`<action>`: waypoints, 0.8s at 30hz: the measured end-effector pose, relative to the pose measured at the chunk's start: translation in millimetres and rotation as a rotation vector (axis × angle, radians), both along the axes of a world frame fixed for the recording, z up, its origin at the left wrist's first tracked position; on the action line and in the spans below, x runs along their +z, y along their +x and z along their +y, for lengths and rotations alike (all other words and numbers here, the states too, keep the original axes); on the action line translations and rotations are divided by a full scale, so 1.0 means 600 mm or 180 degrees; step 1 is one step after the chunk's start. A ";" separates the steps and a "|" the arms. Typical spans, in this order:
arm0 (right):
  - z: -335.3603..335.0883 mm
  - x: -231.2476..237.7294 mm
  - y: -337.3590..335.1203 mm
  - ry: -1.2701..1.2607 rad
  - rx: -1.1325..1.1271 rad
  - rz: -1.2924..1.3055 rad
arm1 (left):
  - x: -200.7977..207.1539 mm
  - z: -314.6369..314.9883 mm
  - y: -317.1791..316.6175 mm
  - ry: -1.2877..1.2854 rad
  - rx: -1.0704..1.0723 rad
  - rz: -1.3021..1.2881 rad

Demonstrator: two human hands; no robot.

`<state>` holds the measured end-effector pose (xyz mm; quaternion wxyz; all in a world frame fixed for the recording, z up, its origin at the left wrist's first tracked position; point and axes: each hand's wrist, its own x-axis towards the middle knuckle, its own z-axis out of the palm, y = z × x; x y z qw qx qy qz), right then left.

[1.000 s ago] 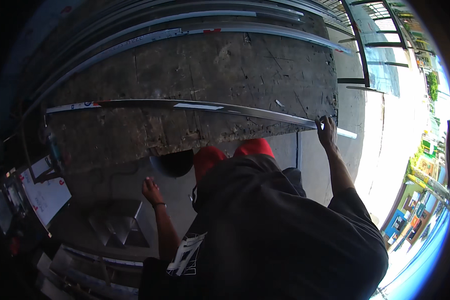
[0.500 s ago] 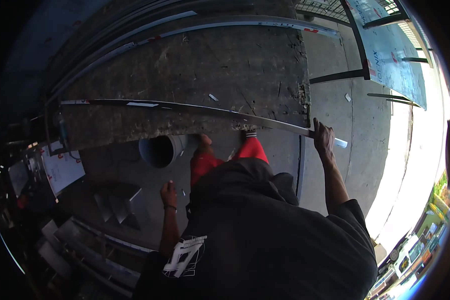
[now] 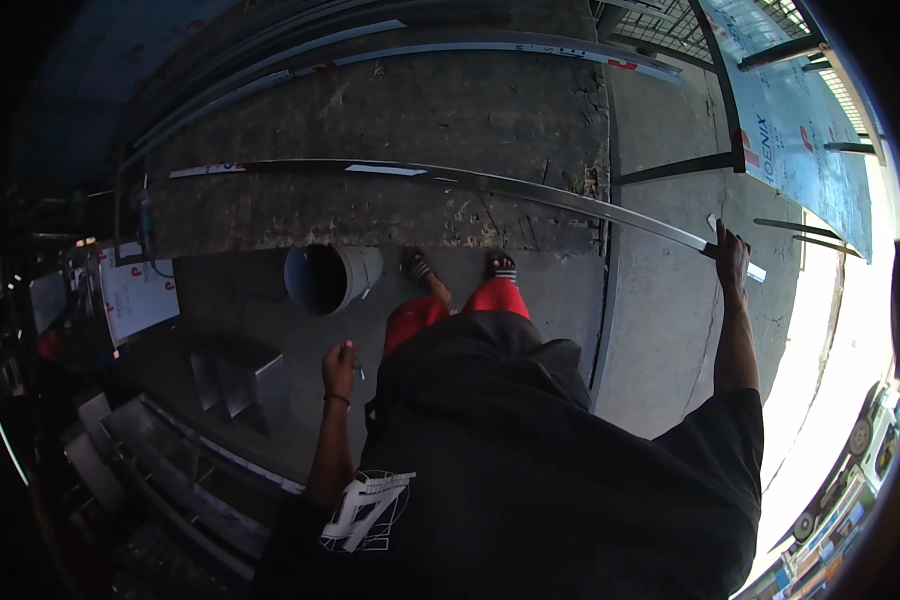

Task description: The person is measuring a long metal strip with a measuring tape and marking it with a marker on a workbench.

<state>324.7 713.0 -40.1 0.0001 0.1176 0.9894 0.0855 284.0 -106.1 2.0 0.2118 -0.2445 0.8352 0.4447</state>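
A long thin metal bar (image 3: 660,228) lies slantwise across the worn workbench (image 3: 450,120), its right part reaching past the bench's edge. My right hand (image 3: 732,258) is closed around it near the right end, with a short pale tip showing beyond my fingers. Low beside my body, my left hand (image 3: 338,372) is held with its fingers curled in. Whether those fingers hold anything is hard to see; a small pale scrap shows just beside them.
Other long metal profiles (image 3: 450,43) lie along the bench's far side. A grey bucket (image 3: 363,275) stands under its near edge. To the right stands a dark frame with a film-covered panel (image 3: 785,140). Metal pieces (image 3: 255,380) sit on the floor at left.
My right hand has moved outward to the right and pulled the bar along, so more of it overhangs the bench. My left hand has hardly moved. The view has shifted slightly.
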 end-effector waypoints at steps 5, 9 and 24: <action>-0.005 0.029 -0.067 -0.0116 -0.0453 -0.0692 | 0.042 0.050 -0.038 0.0076 -0.0052 0.0153; -0.094 0.061 -0.111 -0.0818 -0.1155 0.0523 | 0.076 0.062 -0.074 0.0162 -0.0047 0.0398; -0.771 0.071 -0.473 -0.2319 0.0861 0.0711 | 0.134 0.102 -0.333 0.1300 -0.1241 0.0635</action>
